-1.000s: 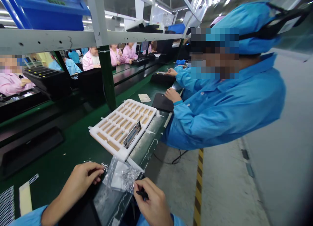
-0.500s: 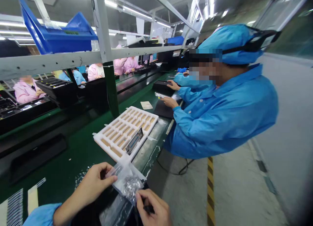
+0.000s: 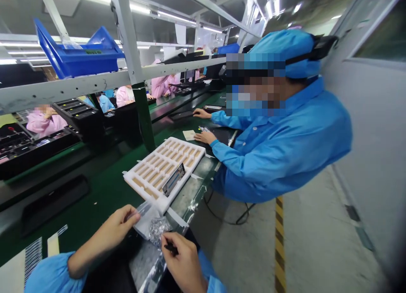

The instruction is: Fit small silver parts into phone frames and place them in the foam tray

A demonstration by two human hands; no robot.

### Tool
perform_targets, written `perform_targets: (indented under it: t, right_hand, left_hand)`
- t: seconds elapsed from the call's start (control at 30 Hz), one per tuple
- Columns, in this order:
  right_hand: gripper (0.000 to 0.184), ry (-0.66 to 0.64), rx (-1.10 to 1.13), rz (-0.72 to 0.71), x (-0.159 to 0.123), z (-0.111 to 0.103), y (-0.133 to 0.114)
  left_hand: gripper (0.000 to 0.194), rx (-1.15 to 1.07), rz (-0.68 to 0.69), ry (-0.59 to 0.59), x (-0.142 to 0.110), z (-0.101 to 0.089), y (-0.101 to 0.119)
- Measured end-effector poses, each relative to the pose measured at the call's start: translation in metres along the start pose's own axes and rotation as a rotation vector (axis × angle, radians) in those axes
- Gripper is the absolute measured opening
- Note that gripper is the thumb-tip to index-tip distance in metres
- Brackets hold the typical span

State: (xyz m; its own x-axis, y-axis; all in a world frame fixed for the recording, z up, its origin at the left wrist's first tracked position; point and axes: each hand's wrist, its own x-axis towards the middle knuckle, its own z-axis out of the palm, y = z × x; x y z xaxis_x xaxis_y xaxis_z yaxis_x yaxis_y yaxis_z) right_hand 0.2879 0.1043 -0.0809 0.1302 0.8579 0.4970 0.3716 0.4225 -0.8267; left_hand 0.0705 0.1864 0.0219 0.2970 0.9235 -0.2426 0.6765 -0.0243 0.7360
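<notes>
A clear plastic bag point(image 3: 146, 228) full of small shiny metal pieces point(image 3: 158, 230) lies at the bench edge. My left hand point(image 3: 116, 229) pinches its upper left side between thumb and fingers. At the bag's lower right, the thumb and forefinger of my right hand point(image 3: 185, 261) are closed, their tips touching the bag. A short black tool point(image 3: 171, 248) is tucked in that hand's fingers; its kind is hard to make out. Just beyond the bag is a white foam tray point(image 3: 139, 186) with rows of slots. One phone-like part point(image 3: 174, 179) stands tilted in it.
To the right sits a co-worker in a blue smock point(image 3: 279, 136), hands over a black mat. A metal post point(image 3: 127, 39) and a rail with a blue bin point(image 3: 85, 62) stand ahead. A black tray point(image 3: 55, 204) and a barcode sheet point(image 3: 31, 259) lie left.
My view has shifted slightly. Both my hands and the bag appear a little further left, grip kept. The co-worker's hands have moved forward and lowered to the bench with the part.
</notes>
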Motion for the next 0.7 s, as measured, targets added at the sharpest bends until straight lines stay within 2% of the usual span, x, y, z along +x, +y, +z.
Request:
perform_targets:
  t: [0.17, 0.33, 0.5, 0.7]
  right_hand:
    - [0.024, -0.020, 0.036, 0.057, 0.005, -0.004, 0.002]
    - [0.025, -0.030, 0.091, 0.113, 0.012, -0.006, 0.001]
    - [0.036, -0.034, 0.124, 0.070, 0.016, -0.001, -0.002]
    - [0.053, 0.050, 0.139, 0.078, 0.029, 0.006, 0.014]
  left_hand:
    - [0.038, -0.030, -0.033, -0.016, -0.005, -0.003, 0.022]
    - [0.039, 0.044, 0.024, 0.091, -0.017, -0.015, 0.064]
    - [0.038, 0.061, 0.125, 0.145, -0.020, -0.041, 0.095]
    - [0.048, 0.022, 0.144, 0.211, -0.017, -0.078, 0.117]
